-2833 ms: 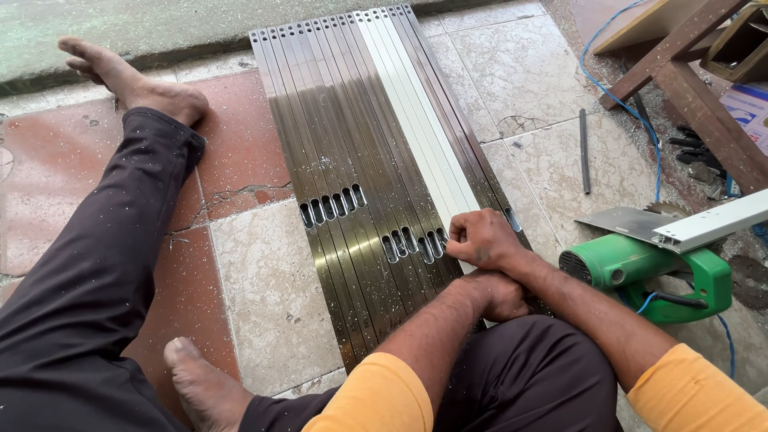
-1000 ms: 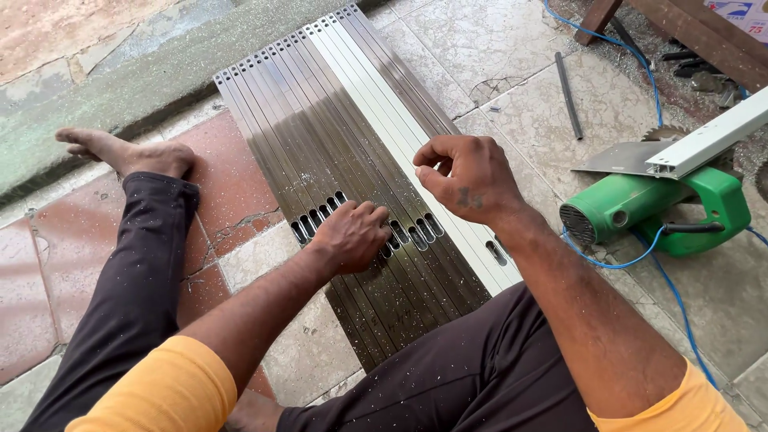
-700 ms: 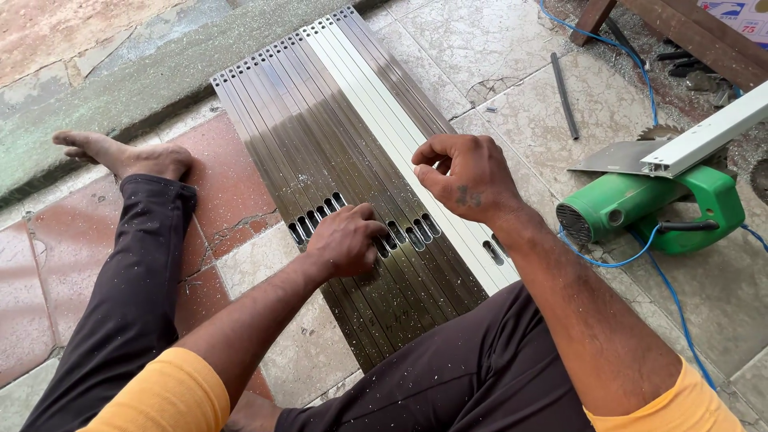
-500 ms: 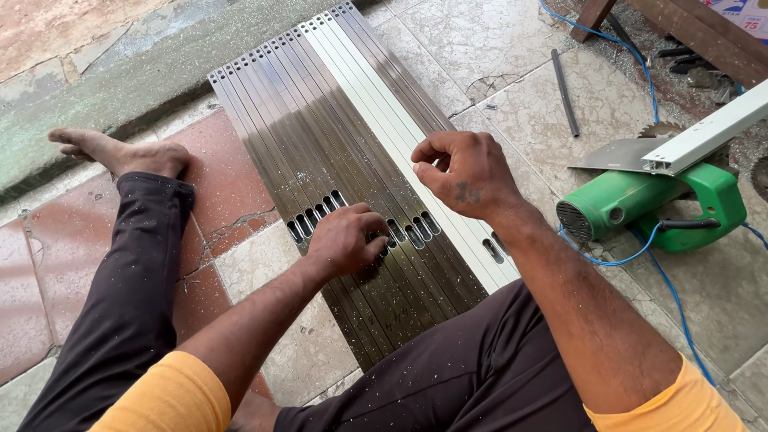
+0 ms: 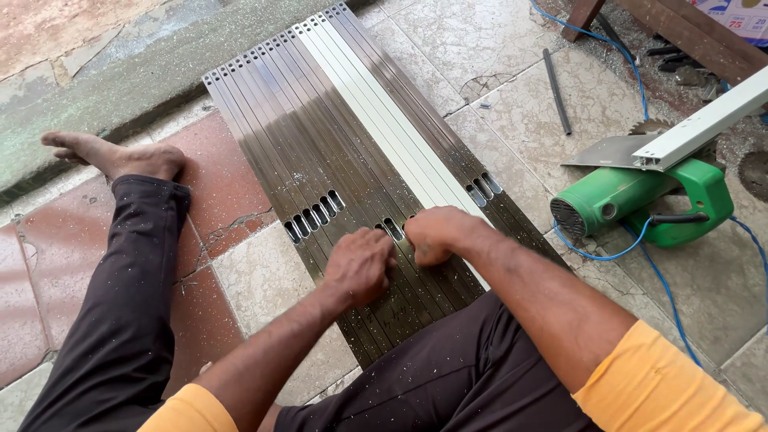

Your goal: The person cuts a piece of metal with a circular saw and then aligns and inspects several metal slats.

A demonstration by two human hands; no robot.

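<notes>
Several long dark metal strips point(image 5: 320, 144) with oblong slots lie side by side on the tiled floor, with a few white strips point(image 5: 376, 128) among them. My left hand point(image 5: 358, 266) rests knuckles up on the dark strips near their slotted part, fingers curled. My right hand point(image 5: 436, 234) is closed just to its right, pressing on the strips beside the white ones. Whether either hand pinches something small is hidden by the fingers. I sit on the floor with my left leg point(image 5: 128, 280) stretched out beside the strips.
A green circular saw point(image 5: 640, 200) with a blue cable point(image 5: 664, 288) lies on the floor to the right, under a white profile bar point(image 5: 704, 124). A thin dark rod point(image 5: 557, 92) lies beyond it. Wooden furniture legs point(image 5: 680, 32) stand at the top right.
My right hand has come down from above the white strips onto the strips next to my left hand. The left hand stayed near the slots. The view shifted slightly.
</notes>
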